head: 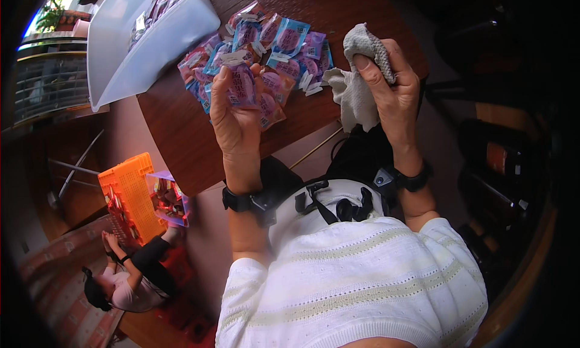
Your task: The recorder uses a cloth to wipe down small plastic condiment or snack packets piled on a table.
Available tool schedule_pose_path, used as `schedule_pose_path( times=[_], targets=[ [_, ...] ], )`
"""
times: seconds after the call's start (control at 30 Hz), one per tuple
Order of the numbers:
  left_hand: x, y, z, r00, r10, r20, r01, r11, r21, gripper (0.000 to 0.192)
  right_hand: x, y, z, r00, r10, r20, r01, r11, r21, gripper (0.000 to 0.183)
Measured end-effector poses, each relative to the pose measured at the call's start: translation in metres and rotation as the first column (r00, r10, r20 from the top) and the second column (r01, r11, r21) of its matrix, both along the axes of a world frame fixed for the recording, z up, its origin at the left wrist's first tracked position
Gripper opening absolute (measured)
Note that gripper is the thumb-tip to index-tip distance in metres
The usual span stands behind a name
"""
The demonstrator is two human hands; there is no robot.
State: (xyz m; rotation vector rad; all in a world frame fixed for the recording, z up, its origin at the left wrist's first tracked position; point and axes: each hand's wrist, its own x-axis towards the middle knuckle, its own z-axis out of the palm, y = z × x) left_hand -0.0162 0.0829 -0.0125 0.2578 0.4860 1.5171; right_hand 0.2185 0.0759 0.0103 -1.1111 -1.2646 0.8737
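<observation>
My left hand (238, 126) holds a purple konjac jelly pouch (242, 86) with a white spout, upright between thumb and fingers. My right hand (389, 80) grips a pale grey textured cloth (358, 92); one folded part sticks up past my thumb and the rest hangs down beside the table's edge. Between and beyond my hands, a pile of small jelly pouches (290, 36) in blue, purple and orange-red lies on the dark wooden table (181, 144). The cloth and the pouch in my left hand are apart.
A translucent plastic bin (154, 44) with more pouches inside stands at the table's far left. On the lower left, another person (136, 275) sits by an orange plastic crate (136, 194) and a small purple-rimmed container (170, 200) of red packets. Dark chairs (494, 166) are at the right.
</observation>
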Motion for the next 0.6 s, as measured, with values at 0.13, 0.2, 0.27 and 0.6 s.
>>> schedule_pose_path(
  times=[0.13, 0.2, 0.27, 0.6],
  targets=[
    [0.02, -0.006, 0.005, 0.996, 0.094, 0.001, -0.093, 0.986, -0.136, 0.039, -0.022, -0.008, 0.009, 0.978, 0.093, 0.188, -0.127, 0.976, 0.176, 0.019],
    [0.029, -0.012, 0.009, 0.998, -0.045, 0.047, 0.047, 0.998, -0.047, 0.036, -0.033, -0.012, 0.014, 0.952, 0.12, 0.281, -0.193, 0.949, 0.248, 0.027],
    [0.043, -0.016, 0.015, 0.991, -0.1, 0.085, 0.101, 0.995, -0.012, 0.041, -0.046, -0.016, 0.01, 0.927, 0.16, 0.338, -0.261, 0.924, 0.28, 0.031],
    [0.066, -0.033, 0.025, 0.965, -0.247, -0.087, 0.245, 0.969, -0.033, 0.055, -0.052, -0.02, 0.0, 0.934, 0.141, 0.329, -0.206, 0.964, 0.171, 0.033]
  ],
)
